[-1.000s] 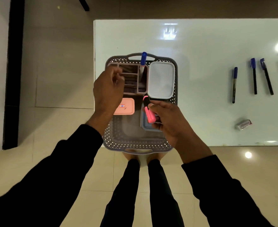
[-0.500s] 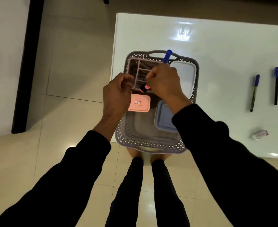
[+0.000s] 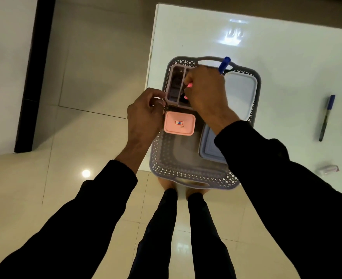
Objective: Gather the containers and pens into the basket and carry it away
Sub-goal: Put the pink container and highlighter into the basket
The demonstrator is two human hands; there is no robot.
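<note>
Fingers of the right hand [image 3: 205, 91] pinch a pink marker [image 3: 187, 91] over the divided organizer [image 3: 176, 87] in the basket [image 3: 192, 175]. Left hand [image 3: 145, 113] curls round the organizer's near corner, seemingly gripping it. A blue pen [image 3: 224, 65] stands in the organizer; a pink box [image 3: 179, 123] and two pale containers lie beside it. Two pens [image 3: 326, 117] lie on the bench [image 3: 287, 57], well apart.

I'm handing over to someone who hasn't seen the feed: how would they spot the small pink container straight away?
Find the grey lattice basket at the near left corner of the white table. Inside it, by the left wall just in front of the divided pen organizer, lies the pink container. It is the only pink lid, smaller than the two pale blue-grey ones, with a small label on top.
</note>
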